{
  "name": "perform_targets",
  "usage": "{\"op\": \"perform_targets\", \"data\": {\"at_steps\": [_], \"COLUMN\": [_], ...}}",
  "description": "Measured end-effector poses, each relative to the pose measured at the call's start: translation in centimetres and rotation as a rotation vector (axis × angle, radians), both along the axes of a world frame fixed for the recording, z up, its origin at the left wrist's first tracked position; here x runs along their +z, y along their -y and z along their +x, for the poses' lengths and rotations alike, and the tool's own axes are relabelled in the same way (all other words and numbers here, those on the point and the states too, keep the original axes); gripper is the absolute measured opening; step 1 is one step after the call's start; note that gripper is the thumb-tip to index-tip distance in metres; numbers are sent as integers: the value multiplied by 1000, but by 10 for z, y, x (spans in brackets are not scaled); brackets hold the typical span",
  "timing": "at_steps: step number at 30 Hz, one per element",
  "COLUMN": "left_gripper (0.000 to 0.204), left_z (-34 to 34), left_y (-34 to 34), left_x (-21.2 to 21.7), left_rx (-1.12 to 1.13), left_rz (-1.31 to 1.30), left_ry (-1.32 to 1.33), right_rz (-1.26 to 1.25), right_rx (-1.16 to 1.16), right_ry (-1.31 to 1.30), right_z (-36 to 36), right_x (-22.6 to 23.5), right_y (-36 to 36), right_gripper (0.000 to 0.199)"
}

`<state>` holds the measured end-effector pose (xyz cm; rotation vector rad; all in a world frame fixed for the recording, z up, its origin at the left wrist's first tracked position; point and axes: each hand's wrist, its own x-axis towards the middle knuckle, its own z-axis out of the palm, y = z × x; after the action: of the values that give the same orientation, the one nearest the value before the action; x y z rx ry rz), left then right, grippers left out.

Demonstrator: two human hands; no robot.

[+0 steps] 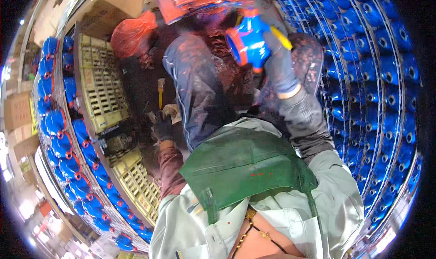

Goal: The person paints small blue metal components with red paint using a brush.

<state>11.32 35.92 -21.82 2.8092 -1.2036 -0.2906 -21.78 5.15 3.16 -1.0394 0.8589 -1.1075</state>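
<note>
My right hand (pixel 276 61), in a blue-grey glove, holds up a blue pipe fitting (pixel 255 43) with red-painted rims, above the gap between my knees. A yellow handle (pixel 281 38) sticks out beside that hand; what it belongs to is hidden. My left hand (pixel 161 128), in a dark glove, is low beside my left knee with its fingers partly spread. It is close to a small brown cardboard-like piece (pixel 171 113); whether they touch I cannot make out. A paintbrush (pixel 161 93) with a yellow handle lies on the dark floor ahead of that hand.
Stacked rows of blue fittings (pixel 359 77) rise along my right. More red-rimmed fittings (pixel 61 141) line the left, beside cream slatted crates (pixel 102 84). Ahead are a red plastic bag (pixel 134 34) and a red-smeared container (pixel 170 4). A cardboard box (pixel 120 0) stands at the far left.
</note>
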Motion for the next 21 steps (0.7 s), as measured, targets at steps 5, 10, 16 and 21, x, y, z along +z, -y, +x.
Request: {"op": "perform_targets", "data": {"at_steps": [5,10,16,21], "left_gripper": [24,26,33,43], "left_z": [-25,-113,-146,-150], "left_y": [58,122,151,164], "left_x": [137,307,339,341], "left_rx": [-26,-559,-993,-1122], "left_rz": [-699,-769,-587,-462], "left_ry": [-375,-281,-137,-7], "right_rz": [-115,-444,-543,-630], "right_rx": [9,127,172,95], "right_ry": [14,-26,-64,-108], "right_z": [-3,-2,-11,-14], "right_x": [-1,-4,0,0], "right_y": [-42,-38,-40,-39], "right_gripper": [52,59,65,64]}}
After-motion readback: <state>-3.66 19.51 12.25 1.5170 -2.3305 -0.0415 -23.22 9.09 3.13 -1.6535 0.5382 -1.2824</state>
